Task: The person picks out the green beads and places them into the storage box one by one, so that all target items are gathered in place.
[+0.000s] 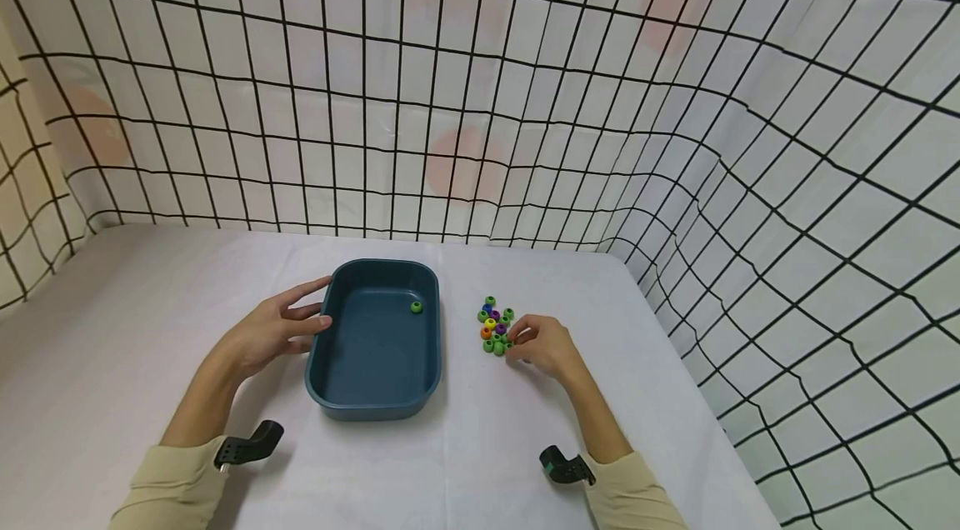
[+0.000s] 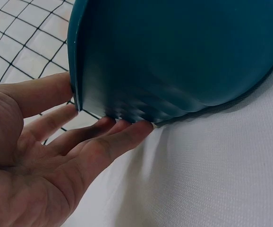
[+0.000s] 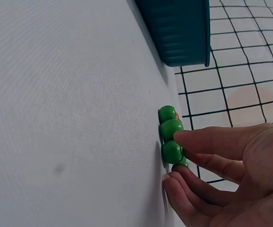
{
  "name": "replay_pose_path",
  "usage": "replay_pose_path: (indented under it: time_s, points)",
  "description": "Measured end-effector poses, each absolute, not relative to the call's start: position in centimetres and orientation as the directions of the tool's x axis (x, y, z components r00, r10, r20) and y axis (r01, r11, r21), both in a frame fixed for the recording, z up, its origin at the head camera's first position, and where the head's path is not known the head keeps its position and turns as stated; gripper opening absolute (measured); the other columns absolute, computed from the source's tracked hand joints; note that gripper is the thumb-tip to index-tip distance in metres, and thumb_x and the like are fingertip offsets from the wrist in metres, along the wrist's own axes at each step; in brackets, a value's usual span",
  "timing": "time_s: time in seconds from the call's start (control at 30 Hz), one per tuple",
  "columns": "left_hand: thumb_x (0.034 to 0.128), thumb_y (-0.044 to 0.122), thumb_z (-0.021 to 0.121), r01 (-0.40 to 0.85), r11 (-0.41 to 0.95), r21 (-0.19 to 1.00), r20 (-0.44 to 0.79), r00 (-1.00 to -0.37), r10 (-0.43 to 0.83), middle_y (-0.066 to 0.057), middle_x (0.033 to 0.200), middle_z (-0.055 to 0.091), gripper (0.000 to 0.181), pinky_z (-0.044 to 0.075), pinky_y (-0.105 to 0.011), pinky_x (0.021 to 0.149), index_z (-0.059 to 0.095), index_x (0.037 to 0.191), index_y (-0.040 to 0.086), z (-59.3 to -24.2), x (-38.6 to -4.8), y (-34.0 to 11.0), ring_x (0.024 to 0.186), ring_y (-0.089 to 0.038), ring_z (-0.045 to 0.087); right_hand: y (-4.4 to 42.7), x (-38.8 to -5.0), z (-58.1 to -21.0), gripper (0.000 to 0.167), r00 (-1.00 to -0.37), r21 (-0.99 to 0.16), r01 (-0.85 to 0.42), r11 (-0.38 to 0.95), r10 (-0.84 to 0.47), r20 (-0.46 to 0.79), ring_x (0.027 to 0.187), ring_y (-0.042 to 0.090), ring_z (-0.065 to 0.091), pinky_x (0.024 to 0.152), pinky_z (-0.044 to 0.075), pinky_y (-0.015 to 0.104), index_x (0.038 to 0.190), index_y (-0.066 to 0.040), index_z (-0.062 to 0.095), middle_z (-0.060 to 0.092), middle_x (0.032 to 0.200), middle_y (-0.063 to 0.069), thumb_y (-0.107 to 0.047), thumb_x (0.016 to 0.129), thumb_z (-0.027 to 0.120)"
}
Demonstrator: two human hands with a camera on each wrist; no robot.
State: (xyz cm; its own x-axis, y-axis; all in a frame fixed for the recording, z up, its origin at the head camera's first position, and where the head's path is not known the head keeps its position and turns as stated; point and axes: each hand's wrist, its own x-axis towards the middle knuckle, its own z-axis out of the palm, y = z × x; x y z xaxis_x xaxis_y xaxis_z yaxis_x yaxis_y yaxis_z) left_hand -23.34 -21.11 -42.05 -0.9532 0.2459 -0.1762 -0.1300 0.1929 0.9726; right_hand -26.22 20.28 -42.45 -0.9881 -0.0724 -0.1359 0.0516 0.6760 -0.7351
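A dark blue-green tray (image 1: pixel 375 412) stands on the white cloth. At its left side is my left hand (image 1: pixel 262 337); in the left wrist view this hand (image 2: pixel 56 146) has its thumb against the rim and its extended fingertips against the outer wall of the tray (image 2: pixel 174 47). One green bead (image 1: pixel 416 307) lies inside the tray. Right of the tray is a cluster of green, purple, yellow, orange and blue beads (image 1: pixel 491 324). My right hand (image 1: pixel 551 347) is at its near right edge; in the right wrist view the hand (image 3: pixel 240 175) has a green bead (image 3: pixel 171 152) between thumb and fingers.
A white cloth (image 1: pixel 465 463) covers the table. White sheets with a black grid net (image 1: pixel 465 97) rise behind it and on both sides. Black devices are worn at the left wrist (image 1: pixel 249 443) and the right wrist (image 1: pixel 566 466), by the beige sleeves.
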Motion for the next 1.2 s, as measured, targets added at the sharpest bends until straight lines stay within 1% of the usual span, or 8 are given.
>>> replay_pose_path:
  time_s: [0.3, 0.47, 0.6, 0.8, 0.97, 1.07, 1.2]
  points:
    - [0.0988, 0.018, 0.067, -0.117, 0.192, 0.974, -0.163, -0.955, 0.248, -0.031, 0.164, 0.021, 0.081, 0.047, -0.056, 0.103, 0.019, 0.164, 0.022, -42.1, -23.3, -21.2, 0.143, -0.050, 0.038, 20.2, -26.4, -42.9, 0.020, -0.990, -0.733, 0.047, 0.679, -0.067, -0.127, 0.080, 0.020, 0.064, 0.070, 0.054, 0.030, 0.093, -0.010, 0.071, 0.070, 0.090, 0.006, -0.005, 0.078, 0.082]
    - [0.0990, 0.018, 0.067, -0.119, 0.195, 0.974, -0.166, -0.956, 0.244, -0.031, 0.164, 0.021, 0.081, 0.048, -0.055, 0.103, 0.019, 0.164, 0.022, -42.1, -23.3, -21.1, 0.143, -0.050, 0.039, 20.1, -26.3, -42.9, 0.020, -0.991, -0.727, 0.050, 0.684, -0.056, -0.121, 0.083, 0.021, 0.064, 0.073, 0.055, 0.032, 0.094, -0.010, 0.072, 0.071, 0.092, 0.006, -0.005, 0.078, 0.083]
    - [0.0991, 0.018, 0.067, -0.122, 0.194, 0.973, -0.168, -0.956, 0.242, -0.031, 0.164, 0.021, 0.080, 0.048, -0.055, 0.102, 0.019, 0.164, 0.022, -42.1, -23.4, -21.1, 0.142, -0.050, 0.040, 20.0, -26.2, -42.8, 0.020, -0.993, -0.723, 0.036, 0.690, -0.056, -0.103, 0.084, 0.021, 0.065, 0.073, 0.054, 0.032, 0.093, -0.010, 0.072, 0.071, 0.090, 0.006, -0.004, 0.077, 0.083]
    - [0.0992, 0.018, 0.067, -0.119, 0.195, 0.974, -0.165, -0.957, 0.239, -0.031, 0.163, 0.021, 0.080, 0.048, -0.056, 0.102, 0.020, 0.164, 0.020, -42.2, -23.3, -21.1, 0.142, -0.051, 0.040, 19.9, -26.2, -42.9, 0.020, -0.995, -0.709, 0.024, 0.705, -0.055, -0.089, 0.082, 0.020, 0.064, 0.071, 0.051, 0.031, 0.091, -0.010, 0.071, 0.071, 0.086, 0.005, -0.005, 0.077, 0.083]
    - [0.0988, 0.017, 0.067, -0.118, 0.193, 0.974, -0.163, -0.957, 0.239, -0.032, 0.163, 0.021, 0.080, 0.048, -0.056, 0.102, 0.020, 0.164, 0.019, -42.2, -23.3, -21.1, 0.141, -0.051, 0.040, 19.8, -26.0, -42.8, 0.019, -0.994, -0.704, 0.033, 0.710, -0.049, -0.096, 0.077, 0.019, 0.063, 0.066, 0.050, 0.029, 0.092, -0.009, 0.070, 0.071, 0.084, 0.005, -0.006, 0.078, 0.082]
    - [0.0988, 0.018, 0.067, -0.117, 0.198, 0.973, -0.164, -0.958, 0.237, -0.032, 0.163, 0.022, 0.080, 0.048, -0.056, 0.101, 0.021, 0.164, 0.019, -42.1, -23.3, -21.1, 0.141, -0.052, 0.041, 19.6, -26.0, -42.3, 0.017, -0.996, -0.709, 0.011, 0.706, -0.051, -0.066, 0.076, 0.019, 0.064, 0.064, 0.049, 0.029, 0.092, -0.009, 0.070, 0.071, 0.084, 0.005, -0.006, 0.079, 0.081]
    - [0.0990, 0.018, 0.067, -0.119, 0.199, 0.973, -0.165, -0.958, 0.236, -0.031, 0.163, 0.022, 0.079, 0.048, -0.056, 0.101, 0.021, 0.163, 0.019, -42.1, -23.3, -21.1, 0.141, -0.051, 0.041, 18.9, -26.0, -41.2, 0.015, -0.998, -0.722, -0.047, 0.690, -0.060, 0.007, 0.079, 0.020, 0.064, 0.066, 0.049, 0.028, 0.093, -0.009, 0.071, 0.071, 0.086, 0.005, -0.008, 0.080, 0.079]
